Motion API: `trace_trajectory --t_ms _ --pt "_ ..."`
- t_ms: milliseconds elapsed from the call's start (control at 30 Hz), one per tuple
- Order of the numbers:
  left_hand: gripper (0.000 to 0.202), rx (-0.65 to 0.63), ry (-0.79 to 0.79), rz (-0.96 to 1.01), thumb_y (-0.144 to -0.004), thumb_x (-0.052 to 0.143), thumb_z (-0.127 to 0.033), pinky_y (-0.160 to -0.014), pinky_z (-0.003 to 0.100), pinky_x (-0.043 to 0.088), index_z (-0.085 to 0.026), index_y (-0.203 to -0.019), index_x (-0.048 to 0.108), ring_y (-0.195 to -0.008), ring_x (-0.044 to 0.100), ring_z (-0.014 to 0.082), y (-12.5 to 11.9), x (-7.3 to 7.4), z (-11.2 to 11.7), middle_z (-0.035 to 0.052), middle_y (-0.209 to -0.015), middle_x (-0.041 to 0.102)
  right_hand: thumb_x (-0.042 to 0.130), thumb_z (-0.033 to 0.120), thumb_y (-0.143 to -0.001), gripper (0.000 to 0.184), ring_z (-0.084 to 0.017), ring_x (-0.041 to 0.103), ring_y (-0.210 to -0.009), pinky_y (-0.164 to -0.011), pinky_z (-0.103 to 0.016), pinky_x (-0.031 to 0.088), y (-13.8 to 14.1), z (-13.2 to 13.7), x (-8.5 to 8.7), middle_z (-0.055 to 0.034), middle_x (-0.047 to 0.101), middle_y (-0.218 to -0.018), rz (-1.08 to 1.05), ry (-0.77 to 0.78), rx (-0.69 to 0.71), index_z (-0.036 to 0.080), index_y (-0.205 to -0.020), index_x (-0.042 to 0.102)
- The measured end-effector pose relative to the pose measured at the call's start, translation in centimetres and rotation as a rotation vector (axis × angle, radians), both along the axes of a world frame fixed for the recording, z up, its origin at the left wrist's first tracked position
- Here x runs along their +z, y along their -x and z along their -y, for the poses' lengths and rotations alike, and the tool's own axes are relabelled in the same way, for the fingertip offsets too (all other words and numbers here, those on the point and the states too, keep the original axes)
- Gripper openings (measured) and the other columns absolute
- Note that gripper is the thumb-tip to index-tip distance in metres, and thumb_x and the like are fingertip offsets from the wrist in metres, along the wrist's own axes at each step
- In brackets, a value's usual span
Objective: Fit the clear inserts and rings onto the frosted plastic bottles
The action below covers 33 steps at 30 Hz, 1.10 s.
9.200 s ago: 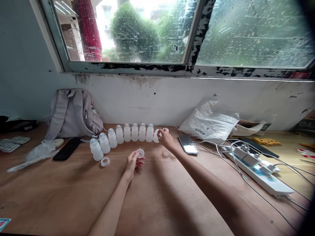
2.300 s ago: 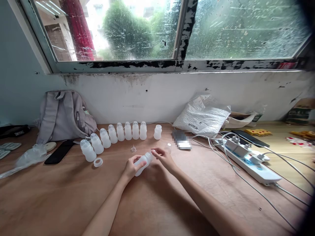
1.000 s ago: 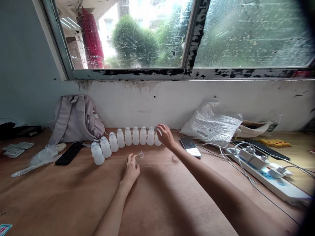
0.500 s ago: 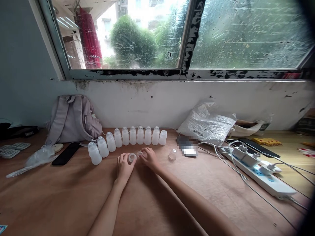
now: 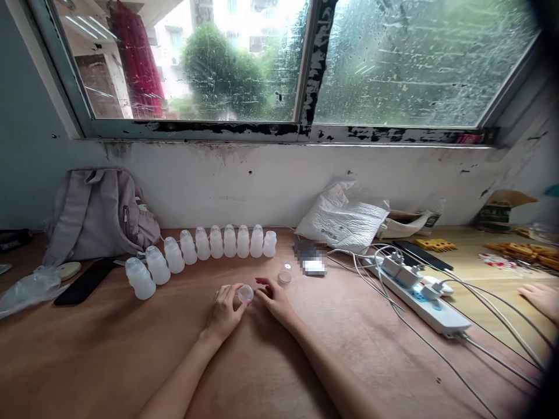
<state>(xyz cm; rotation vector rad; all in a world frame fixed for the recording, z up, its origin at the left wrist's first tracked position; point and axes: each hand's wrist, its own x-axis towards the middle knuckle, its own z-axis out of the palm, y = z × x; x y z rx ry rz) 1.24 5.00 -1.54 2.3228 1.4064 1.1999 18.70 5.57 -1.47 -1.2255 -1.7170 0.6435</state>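
My left hand (image 5: pixel 223 311) pinches a small translucent ring cap (image 5: pixel 245 293) just above the wooden table (image 5: pixel 109 355). My right hand (image 5: pixel 276 298) meets it from the right, its curled fingertips on the same piece. A second small clear cap (image 5: pixel 285 274) lies on the table just behind my right hand. Behind both hands a curved row of several white plastic bottles (image 5: pixel 216 242) stands upright, running from the left (image 5: pixel 140 278) to the last bottle (image 5: pixel 269 243).
A grey backpack (image 5: pixel 98 215) leans on the wall at left, with a black phone (image 5: pixel 85 281) and clear plastic bag (image 5: pixel 26 288) in front. A white bag (image 5: pixel 343 218), a phone (image 5: pixel 309 259) and a cabled power strip (image 5: pixel 414 294) lie right. Another person's hand (image 5: pixel 541 299) rests far right.
My hands drew slightly toward me and closed together on the ring cap. The small piece my right fingers held is no longer separate. The view swung to the right.
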Motion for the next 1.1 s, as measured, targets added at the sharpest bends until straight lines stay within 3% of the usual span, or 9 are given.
trace_trajectory --t_ms 233,333,467,567,667,833,967,1100 --pt "0.027 -0.002 0.078 -0.203 -0.071 0.057 -0.034 -0.081 0.035 0.038 -0.024 -0.097 0.056 -0.09 0.052 0.0204 -0.7 0.1 -0.1 0.0036 -0.092 0.061 0.054 0.025 -0.072 0.022 -0.019 0.056 -0.086 -0.078 -0.035 0.044 -0.3 -0.3 -0.3 -0.0045 0.061 -0.095 -0.071 0.044 -0.04 0.021 -0.093 0.058" --pt "0.03 0.008 0.088 -0.201 -0.07 0.057 -0.038 -0.081 0.035 0.037 -0.023 -0.097 0.056 -0.091 0.051 0.0208 -0.7 0.3 0.0 0.0035 -0.095 0.06 0.053 0.024 -0.072 0.023 -0.019 0.056 -0.087 -0.078 -0.034 0.044 -0.3 -0.3 -0.3 -0.005 0.061 -0.096 -0.081 0.046 -0.029 0.02 -0.094 0.058" --pt "0.019 0.02 0.142 -0.126 -0.075 0.052 -0.036 -0.078 0.034 0.039 -0.023 -0.085 0.059 -0.088 0.052 0.0198 -0.9 1.1 -0.8 0.0028 -0.087 0.062 0.048 0.011 -0.067 0.029 -0.019 0.055 -0.091 -0.081 -0.034 0.043 -0.1 -0.2 -0.1 -0.0043 0.061 -0.098 -0.073 0.029 -0.005 0.021 -0.093 0.058" --pt "0.019 -0.039 0.229 0.023 -0.079 0.044 -0.032 -0.071 0.029 0.042 -0.021 -0.075 0.059 -0.076 0.056 0.0167 -1.4 1.8 -1.5 0.0013 -0.075 0.062 0.046 0.007 -0.064 0.035 -0.019 0.055 -0.092 -0.08 -0.033 0.043 0.0 0.1 0.4 -0.0028 0.061 -0.097 -0.066 -0.016 0.056 0.022 -0.094 0.057" --pt "0.023 -0.128 0.337 0.244 -0.081 0.041 -0.035 -0.061 0.024 0.044 -0.02 -0.074 0.056 -0.064 0.057 0.0138 -2.4 2.0 -1.6 0.0002 -0.07 0.061 0.046 0.012 -0.068 0.025 -0.017 0.057 -0.078 -0.07 -0.029 0.045 0.3 0.6 0.8 -0.0015 0.062 -0.086 -0.091 -0.047 0.098 0.021 -0.089 0.058" --pt "0.032 -0.152 0.519 0.576 -0.082 0.036 -0.044 -0.052 0.024 0.048 -0.018 -0.09 0.052 -0.056 0.06 0.014 -3.8 1.0 -0.5 0.0018 -0.071 0.063 0.048 0.017 -0.069 0.006 -0.014 0.051 -0.057 -0.053 -0.025 0.041 0.6 0.6 0.8 0.0007 0.056 -0.065 -0.118 -0.031 -0.065 0.02 -0.072 0.053" --pt "0.034 -0.171 0.474 0.521 -0.081 0.041 -0.041 -0.056 0.025 0.05 -0.019 -0.104 0.05 -0.06 0.063 0.0144 -3.5 1.1 0.4 0.0032 -0.08 0.065 0.049 0.02 -0.069 0.004 -0.012 0.045 -0.052 -0.05 -0.024 0.038 0.6 0.5 0.5 0.0027 0.049 -0.06 -0.12 -0.028 -0.102 0.021 -0.068 0.046" --pt "0.028 -0.177 0.403 0.377 -0.081 0.042 -0.037 -0.059 0.023 0.05 -0.021 -0.1 0.054 -0.067 0.063 0.0142 -2.9 1.5 0.8 0.003 -0.085 0.065 0.048 0.022 -0.07 0.008 -0.011 0.041 -0.05 -0.048 -0.023 0.035 0.8 0.6 0.7 0.0042 0.045 -0.057 -0.114 -0.012 -0.094 0.021 -0.065 0.043"
